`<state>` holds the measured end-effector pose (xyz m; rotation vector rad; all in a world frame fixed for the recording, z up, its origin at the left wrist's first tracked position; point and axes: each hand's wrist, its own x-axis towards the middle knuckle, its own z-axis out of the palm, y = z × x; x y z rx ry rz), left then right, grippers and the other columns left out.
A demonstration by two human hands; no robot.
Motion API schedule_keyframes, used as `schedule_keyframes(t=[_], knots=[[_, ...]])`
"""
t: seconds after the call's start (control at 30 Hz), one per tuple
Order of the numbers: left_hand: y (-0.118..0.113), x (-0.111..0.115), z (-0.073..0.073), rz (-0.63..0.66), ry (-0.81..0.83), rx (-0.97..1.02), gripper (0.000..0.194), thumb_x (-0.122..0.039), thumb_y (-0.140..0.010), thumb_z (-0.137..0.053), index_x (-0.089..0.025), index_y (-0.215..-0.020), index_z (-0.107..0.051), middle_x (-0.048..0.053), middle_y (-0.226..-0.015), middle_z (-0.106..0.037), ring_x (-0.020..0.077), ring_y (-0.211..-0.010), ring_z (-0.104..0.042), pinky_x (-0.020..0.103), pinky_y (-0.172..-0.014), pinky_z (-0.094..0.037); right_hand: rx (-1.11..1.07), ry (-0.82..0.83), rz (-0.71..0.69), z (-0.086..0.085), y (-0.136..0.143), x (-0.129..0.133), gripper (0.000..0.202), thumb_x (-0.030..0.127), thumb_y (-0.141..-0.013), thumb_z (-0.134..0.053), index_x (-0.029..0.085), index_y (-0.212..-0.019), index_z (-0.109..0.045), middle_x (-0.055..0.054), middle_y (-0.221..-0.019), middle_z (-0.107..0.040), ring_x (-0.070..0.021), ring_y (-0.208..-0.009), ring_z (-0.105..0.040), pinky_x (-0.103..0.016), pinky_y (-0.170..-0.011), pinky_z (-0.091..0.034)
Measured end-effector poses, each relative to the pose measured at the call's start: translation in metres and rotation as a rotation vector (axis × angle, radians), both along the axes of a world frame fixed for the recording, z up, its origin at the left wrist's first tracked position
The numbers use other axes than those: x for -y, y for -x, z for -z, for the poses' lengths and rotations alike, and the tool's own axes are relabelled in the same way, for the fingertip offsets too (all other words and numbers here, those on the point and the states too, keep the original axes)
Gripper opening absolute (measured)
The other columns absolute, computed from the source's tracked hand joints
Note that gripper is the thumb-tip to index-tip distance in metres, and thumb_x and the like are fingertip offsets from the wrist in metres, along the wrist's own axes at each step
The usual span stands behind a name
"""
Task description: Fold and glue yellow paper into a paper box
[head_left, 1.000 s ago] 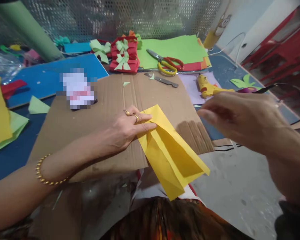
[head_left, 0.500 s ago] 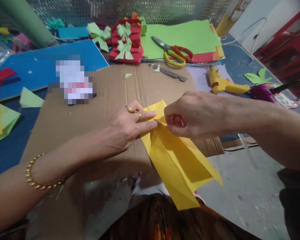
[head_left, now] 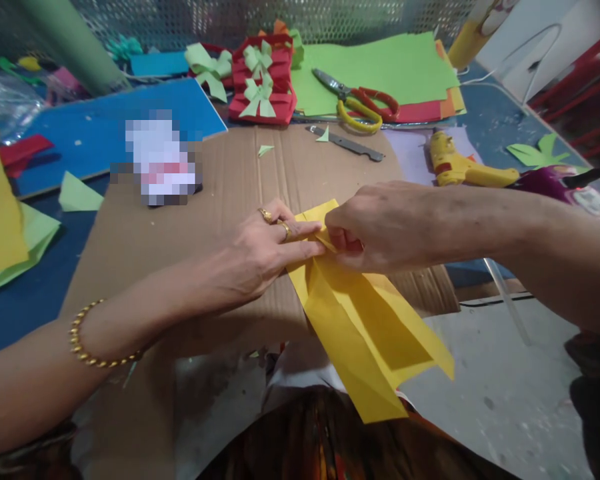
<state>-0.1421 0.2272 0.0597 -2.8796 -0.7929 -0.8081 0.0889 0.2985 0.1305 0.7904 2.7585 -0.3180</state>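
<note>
— Hands first: what have yours got?
— Your left hand (head_left: 265,250) presses the folded yellow paper (head_left: 365,327) flat on the cardboard (head_left: 220,193), fingers extended. Your right hand (head_left: 380,227) pinches its top edge, fingers closed.
— Any writing?
— None readable; scissors (head_left: 360,107) lie beyond.

Folded yellow paper (head_left: 370,333): lies on a brown cardboard sheet (head_left: 130,247), its near end hanging past the cardboard's edge. Left hand (head_left: 270,250): flat, fingers pressing the paper's far end. Right hand (head_left: 380,227): curled, pinching the same end, touching the left fingertips. Behind, on the table (head_left: 485,127): scissors (head_left: 360,103) with red and yellow handles on green paper (head_left: 380,67); a metal blade (head_left: 350,142); a yellow glue gun (head_left: 460,167); red paper pieces with pale green bows (head_left: 263,83); a blue board (head_left: 90,133).
</note>
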Motion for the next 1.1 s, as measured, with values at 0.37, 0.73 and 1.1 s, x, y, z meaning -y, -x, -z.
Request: schedule_keyframes(t=[0.37,0.73,1.1], knots=[[0.001,0.001,-0.003,-0.029,-0.016,-0.058,0.038,-0.006,-0.107,-0.045,-0.021,-0.130,-0.071,0.009,-0.127,-0.082,0.0227,-0.109,-0.070,0.038,-0.099,-0.055,0.208,0.179,0.110,-0.006,0.010,-0.028,0.024,0.030,-0.100,-0.066,0.018,-0.108,-0.086,-0.001,-0.090,-0.082,-0.0153,-0.079,-0.068,-0.032,-0.070,-0.040],[0.005,0.005,-0.007,-0.082,0.152,-0.078,0.035,-0.011,-0.108,-0.047,-0.026,-0.125,-0.073,0.008,-0.139,-0.080,0.0242,-0.116,-0.070,0.040,-0.103,-0.055,0.162,0.138,0.032,-0.003,0.016,-0.027,0.015,0.023,-0.099,-0.067,0.020,-0.096,-0.081,-0.003,-0.090,-0.081,-0.0135,-0.069,-0.064,-0.033,-0.060,-0.036],[0.008,0.006,-0.010,-0.073,0.260,0.050,0.033,-0.012,-0.108,-0.054,-0.022,-0.121,-0.082,0.012,-0.119,-0.079,0.0199,-0.109,-0.074,0.034,-0.092,-0.061,0.109,0.132,0.049,-0.005,0.012,-0.023,0.010,0.019,-0.095,-0.066,0.020,-0.096,-0.077,-0.003,-0.091,-0.078,-0.0125,-0.067,-0.057,-0.032,-0.064,-0.038]])
